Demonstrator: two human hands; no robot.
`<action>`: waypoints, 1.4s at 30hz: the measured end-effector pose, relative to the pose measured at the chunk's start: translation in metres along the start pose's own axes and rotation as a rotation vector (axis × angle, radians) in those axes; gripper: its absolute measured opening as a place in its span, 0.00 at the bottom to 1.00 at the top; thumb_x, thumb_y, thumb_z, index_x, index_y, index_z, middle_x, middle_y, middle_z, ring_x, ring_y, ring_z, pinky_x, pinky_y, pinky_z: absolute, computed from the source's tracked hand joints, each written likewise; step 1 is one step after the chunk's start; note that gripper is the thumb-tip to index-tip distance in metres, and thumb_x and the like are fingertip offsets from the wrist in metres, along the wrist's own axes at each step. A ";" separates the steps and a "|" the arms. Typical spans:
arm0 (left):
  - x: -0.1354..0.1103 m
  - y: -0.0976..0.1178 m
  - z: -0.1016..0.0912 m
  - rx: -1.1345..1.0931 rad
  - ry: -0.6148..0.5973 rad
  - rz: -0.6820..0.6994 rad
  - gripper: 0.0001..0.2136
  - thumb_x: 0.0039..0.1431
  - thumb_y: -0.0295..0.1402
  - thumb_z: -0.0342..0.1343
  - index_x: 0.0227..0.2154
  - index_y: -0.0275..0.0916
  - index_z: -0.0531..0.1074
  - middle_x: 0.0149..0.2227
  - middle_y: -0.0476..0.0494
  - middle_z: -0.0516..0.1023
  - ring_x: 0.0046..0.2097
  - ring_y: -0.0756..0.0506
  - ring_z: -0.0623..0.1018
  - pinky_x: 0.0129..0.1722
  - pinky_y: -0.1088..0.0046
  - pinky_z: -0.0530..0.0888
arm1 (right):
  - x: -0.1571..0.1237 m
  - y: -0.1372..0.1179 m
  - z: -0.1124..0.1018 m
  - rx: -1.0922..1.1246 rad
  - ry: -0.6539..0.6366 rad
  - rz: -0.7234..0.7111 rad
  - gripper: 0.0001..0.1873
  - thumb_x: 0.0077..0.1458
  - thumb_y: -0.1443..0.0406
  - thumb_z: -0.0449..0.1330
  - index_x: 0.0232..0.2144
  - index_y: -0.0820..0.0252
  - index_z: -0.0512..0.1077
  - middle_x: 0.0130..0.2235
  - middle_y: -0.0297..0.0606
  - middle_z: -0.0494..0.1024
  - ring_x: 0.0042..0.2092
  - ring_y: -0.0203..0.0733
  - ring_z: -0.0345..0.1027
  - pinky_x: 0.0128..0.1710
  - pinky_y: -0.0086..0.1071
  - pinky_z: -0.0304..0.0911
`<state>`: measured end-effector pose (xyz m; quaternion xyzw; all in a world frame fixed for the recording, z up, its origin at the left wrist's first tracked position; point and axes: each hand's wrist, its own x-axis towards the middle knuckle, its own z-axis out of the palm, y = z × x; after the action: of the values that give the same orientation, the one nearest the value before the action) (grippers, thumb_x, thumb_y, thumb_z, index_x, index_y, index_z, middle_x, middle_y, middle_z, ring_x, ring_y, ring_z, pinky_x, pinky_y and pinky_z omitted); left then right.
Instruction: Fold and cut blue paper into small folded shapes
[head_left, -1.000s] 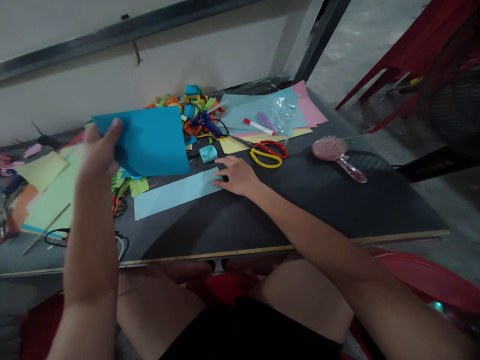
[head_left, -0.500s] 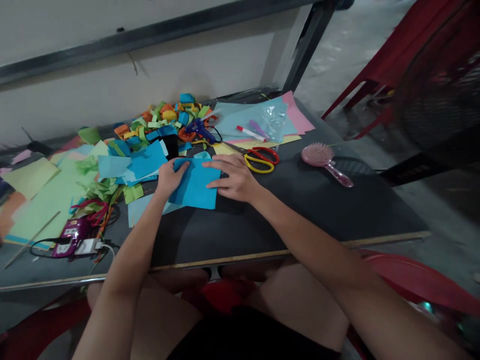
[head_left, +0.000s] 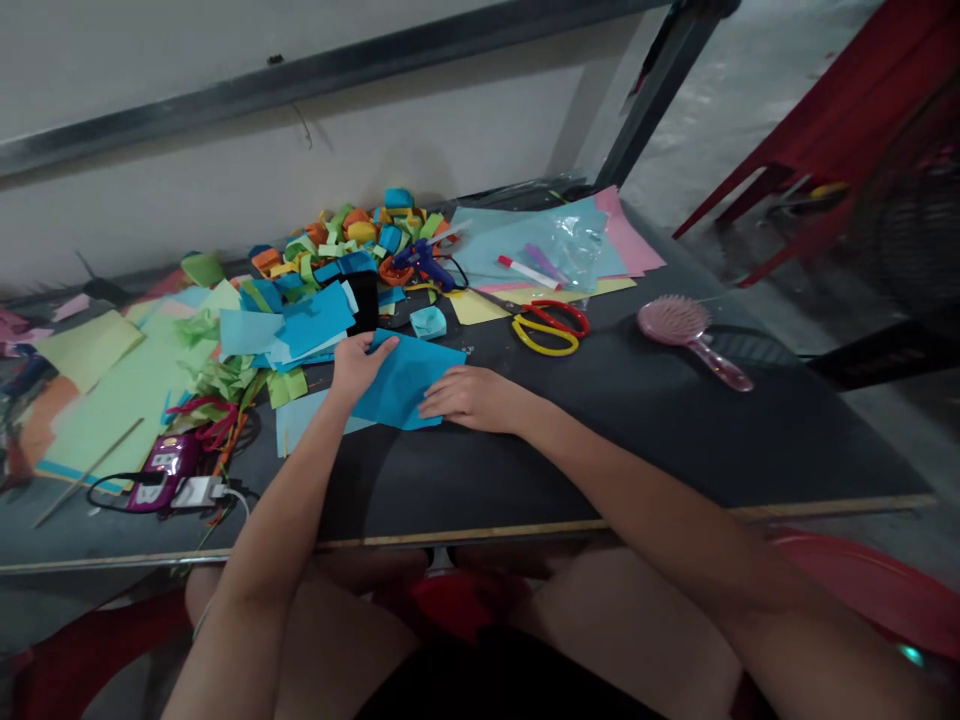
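A bright blue sheet of paper [head_left: 401, 375] lies tilted above the dark table, its lower edge slightly bent. My left hand [head_left: 356, 368] pinches its upper left side, thumb on top and fingers mostly hidden behind. At the right edge, my right hand [head_left: 472, 397] has its fingers drawn together over the sheet; its thumb is hidden. A pale blue sheet [head_left: 300, 422] shows partly beneath. Just behind my hands sit a small light blue folded paper piece [head_left: 428, 321] and scissors [head_left: 551, 328] with red and yellow handles.
Blue paper sheets [head_left: 319, 320], a heap of colourful paper strips [head_left: 352, 240] and a blue glue gun [head_left: 424, 262] lie behind. A marker [head_left: 529, 272] and pink hairbrush [head_left: 690, 335] are rightward. Leftward are a purple device [head_left: 163, 468] with cables and green sheets [head_left: 112, 400].
My right hand has moved down along the blue paper's right side, its fingers now closer together. The paper has turned slightly. The whole view has shifted, with the table appearing further right.
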<state>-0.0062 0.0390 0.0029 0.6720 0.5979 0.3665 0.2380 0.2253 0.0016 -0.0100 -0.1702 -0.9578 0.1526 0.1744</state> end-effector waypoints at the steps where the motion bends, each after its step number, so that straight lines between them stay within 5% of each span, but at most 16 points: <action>1: -0.001 0.001 0.000 -0.021 -0.038 -0.027 0.21 0.52 0.50 0.58 0.15 0.40 0.63 0.17 0.50 0.63 0.23 0.49 0.66 0.22 0.73 0.59 | -0.001 0.002 0.002 0.034 0.017 0.050 0.18 0.61 0.71 0.54 0.47 0.48 0.78 0.48 0.33 0.82 0.53 0.43 0.73 0.52 0.39 0.63; 5: -0.006 0.011 -0.002 -0.136 -0.288 -0.031 0.18 0.48 0.50 0.61 0.23 0.38 0.73 0.23 0.47 0.74 0.29 0.45 0.74 0.26 0.72 0.68 | -0.003 0.005 0.002 0.156 0.189 0.260 0.12 0.62 0.64 0.57 0.43 0.50 0.80 0.41 0.34 0.84 0.42 0.41 0.77 0.42 0.34 0.68; 9: -0.012 0.024 -0.006 -0.120 -0.400 0.088 0.17 0.53 0.48 0.58 0.26 0.37 0.76 0.27 0.45 0.78 0.32 0.45 0.76 0.30 0.71 0.72 | -0.001 0.000 -0.005 0.257 0.519 0.462 0.11 0.57 0.56 0.63 0.35 0.54 0.81 0.36 0.36 0.84 0.36 0.43 0.77 0.39 0.35 0.69; 14: -0.015 0.030 -0.007 -0.193 -0.520 0.129 0.17 0.51 0.47 0.59 0.31 0.37 0.78 0.33 0.45 0.81 0.38 0.42 0.79 0.37 0.69 0.75 | 0.001 -0.002 -0.013 0.317 0.791 0.471 0.16 0.51 0.50 0.65 0.26 0.56 0.76 0.46 0.42 0.80 0.48 0.49 0.74 0.48 0.43 0.68; 16: -0.016 0.031 -0.006 -0.212 -0.544 0.129 0.17 0.51 0.47 0.60 0.33 0.38 0.79 0.34 0.45 0.81 0.40 0.40 0.79 0.40 0.68 0.75 | 0.001 -0.001 -0.014 0.388 0.760 0.464 0.16 0.49 0.51 0.66 0.25 0.56 0.75 0.48 0.42 0.79 0.50 0.50 0.73 0.50 0.44 0.67; 19: -0.016 0.031 -0.005 -0.210 -0.583 0.129 0.17 0.51 0.48 0.59 0.34 0.38 0.79 0.35 0.45 0.81 0.40 0.41 0.79 0.39 0.69 0.75 | 0.002 0.000 -0.011 0.496 0.671 0.545 0.15 0.48 0.52 0.67 0.27 0.57 0.75 0.37 0.40 0.81 0.40 0.47 0.75 0.43 0.41 0.69; 25: -0.015 0.026 0.000 -0.195 -0.534 0.111 0.25 0.57 0.55 0.49 0.29 0.37 0.78 0.28 0.45 0.79 0.32 0.46 0.76 0.32 0.73 0.72 | 0.002 0.002 -0.004 0.609 0.685 0.653 0.30 0.41 0.55 0.71 0.47 0.58 0.72 0.29 0.33 0.79 0.28 0.38 0.69 0.30 0.33 0.65; 31: -0.019 0.030 0.001 -0.118 -0.499 0.207 0.17 0.53 0.48 0.58 0.28 0.38 0.79 0.27 0.47 0.79 0.29 0.48 0.75 0.29 0.74 0.69 | 0.002 -0.001 -0.007 0.536 0.632 0.638 0.15 0.47 0.53 0.67 0.26 0.59 0.78 0.23 0.32 0.75 0.26 0.36 0.65 0.27 0.31 0.58; 38: -0.023 0.033 0.001 -0.039 -0.424 0.260 0.19 0.58 0.47 0.53 0.26 0.36 0.77 0.23 0.49 0.73 0.26 0.51 0.68 0.27 0.75 0.63 | 0.004 -0.004 -0.006 0.445 0.700 0.605 0.15 0.55 0.54 0.61 0.28 0.58 0.80 0.29 0.34 0.81 0.32 0.42 0.73 0.32 0.33 0.63; 42: -0.025 0.034 0.003 0.030 -0.425 0.322 0.22 0.59 0.47 0.51 0.18 0.35 0.69 0.19 0.52 0.62 0.24 0.53 0.60 0.25 0.75 0.56 | 0.004 -0.004 -0.007 0.373 0.699 0.603 0.15 0.57 0.55 0.59 0.29 0.59 0.80 0.31 0.35 0.82 0.33 0.43 0.75 0.33 0.32 0.64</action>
<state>0.0170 0.0091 0.0221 0.8238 0.4253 0.2415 0.2867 0.2235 0.0007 -0.0016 -0.4466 -0.7065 0.2986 0.4607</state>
